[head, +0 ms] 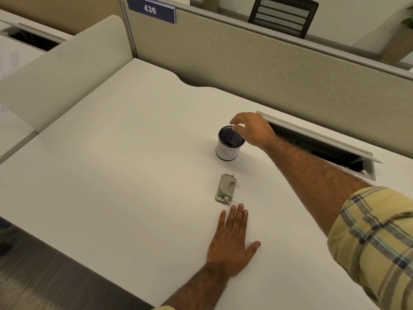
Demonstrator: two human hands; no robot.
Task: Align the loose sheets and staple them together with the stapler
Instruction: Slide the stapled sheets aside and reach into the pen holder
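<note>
A small grey metal stapler [225, 189] lies on the white desk [125, 175], a little right of the middle. My left hand [232, 247] rests flat on the desk just in front of it, fingers spread, fingertips a short gap from the stapler. Behind the stapler stands a black mesh cup [226, 151] wrapped in a white label with handwritten letters. My right hand [252, 129] reaches over it, thumb and fingers closed on the cup's far right rim. I can see no loose sheets on this desk.
An open cable hatch [324, 144] with a raised lid is sunk into the desk at the back right. A beige partition [245, 70] closes off the back and a curved divider [67, 70] the left. Printed papers [11, 61] lie on the neighbouring desk.
</note>
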